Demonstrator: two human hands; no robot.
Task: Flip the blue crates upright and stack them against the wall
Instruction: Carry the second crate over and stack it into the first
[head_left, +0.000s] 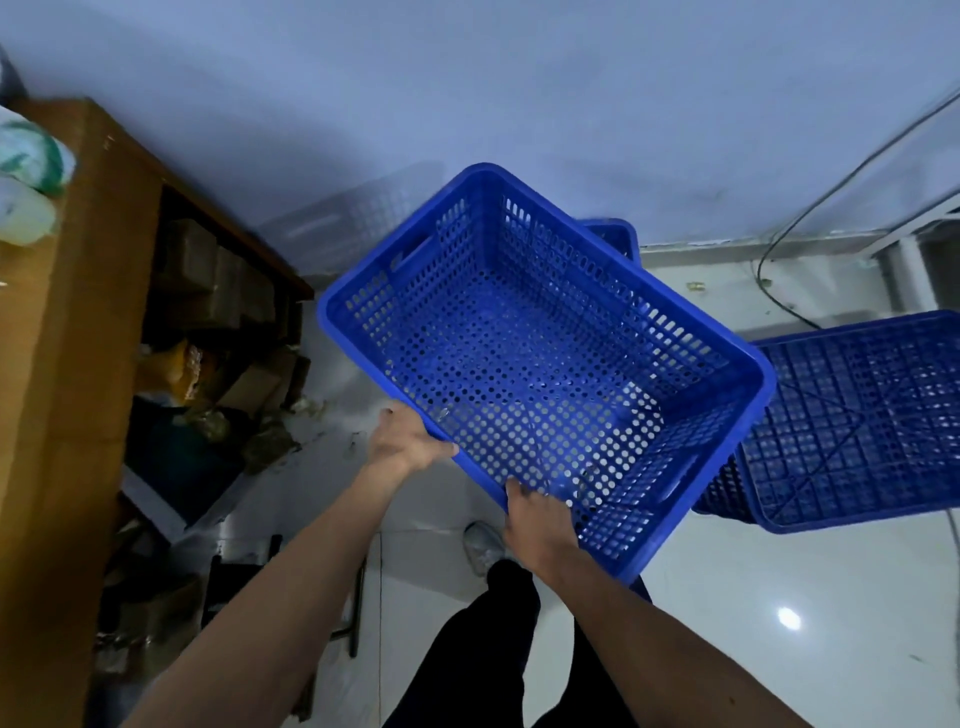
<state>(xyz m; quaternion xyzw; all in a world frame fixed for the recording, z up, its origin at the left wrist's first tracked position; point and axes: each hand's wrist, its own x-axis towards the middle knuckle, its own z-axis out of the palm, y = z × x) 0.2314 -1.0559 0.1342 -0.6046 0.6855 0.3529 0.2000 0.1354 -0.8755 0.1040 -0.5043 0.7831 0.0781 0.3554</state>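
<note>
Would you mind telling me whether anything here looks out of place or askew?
Yes: the crate on the right lies upside down, its ribbed base facing up, while the held crate is upright. Under the wooden shelf, boxes and debris lie jumbled on the floor.

This looks like a storeroom or the back room of a small shop. On the left stands a wooden shelving unit (98, 291) crammed with cardboard boxes (218, 280) and wrapped packages, with bags on top. Perforated blue crates (852, 421) lie about on the glossy white tiled floor (779, 597), and loose cables (810, 218) trail down the bare pale wall (467, 78) at far right.
</note>
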